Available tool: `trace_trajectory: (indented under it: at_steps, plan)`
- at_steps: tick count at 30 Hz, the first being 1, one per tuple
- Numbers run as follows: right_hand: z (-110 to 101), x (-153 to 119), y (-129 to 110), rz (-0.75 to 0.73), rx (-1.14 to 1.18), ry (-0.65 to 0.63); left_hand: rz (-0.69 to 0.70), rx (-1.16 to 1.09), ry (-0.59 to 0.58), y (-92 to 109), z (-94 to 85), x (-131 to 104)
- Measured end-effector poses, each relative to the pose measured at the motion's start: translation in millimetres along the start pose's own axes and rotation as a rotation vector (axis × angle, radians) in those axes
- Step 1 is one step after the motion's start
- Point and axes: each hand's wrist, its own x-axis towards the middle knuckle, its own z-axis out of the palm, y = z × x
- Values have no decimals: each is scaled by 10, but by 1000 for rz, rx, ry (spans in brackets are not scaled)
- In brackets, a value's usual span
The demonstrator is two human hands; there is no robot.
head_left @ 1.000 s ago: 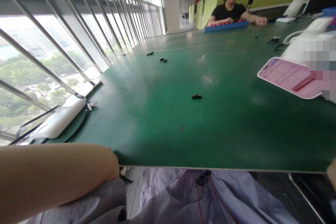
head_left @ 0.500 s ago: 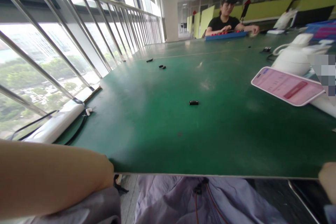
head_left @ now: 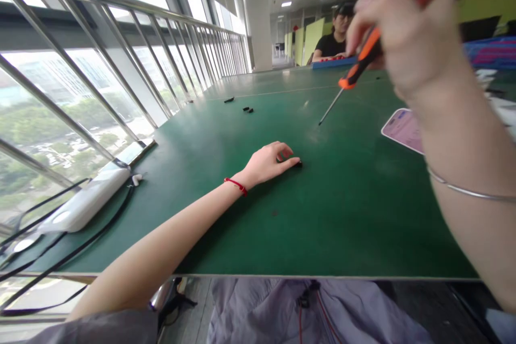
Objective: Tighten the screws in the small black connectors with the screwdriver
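My left hand [head_left: 268, 162], with a red cord at the wrist, rests on the green table. Its thumb and bent fingers close around a small black block-shaped part [head_left: 299, 164], which is mostly hidden behind them. Up at the right, my right hand [head_left: 415, 32] grips an orange and black screwdriver [head_left: 358, 64] by its handle. The thin shaft slants down to the left, its tip above the table and apart from the black part. Motion blurs the right hand a little.
Several small black pieces [head_left: 248, 110] lie farther back on the table [head_left: 322, 226]. A pink-screened phone [head_left: 403, 130] is partly behind my right forearm. At left are a white power strip [head_left: 97, 191], cables and a metal railing [head_left: 133, 2]. Another person [head_left: 332, 43] sits across, behind a blue tray [head_left: 332, 63].
My left hand has come from the table's front edge to the black part. My right hand has risen from the lower right and now holds a screwdriver.
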Motion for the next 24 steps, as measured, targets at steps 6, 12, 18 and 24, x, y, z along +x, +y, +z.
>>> trace_trajectory:
  at_steps: [6,12,18,24]
  plan:
    - [401,-151,261,68,-162,-150,43,-8,-5,-67,214,-116]
    - [510,-200,434,120,-179,-182,30,-57,-1,-70,216,-103]
    - [497,-198,429,154,-161,-211,38,-70,-6,-90,233,-106]
    - [496,-202,422,158,-173,-240,38,-56,-7,-93,231,-107]
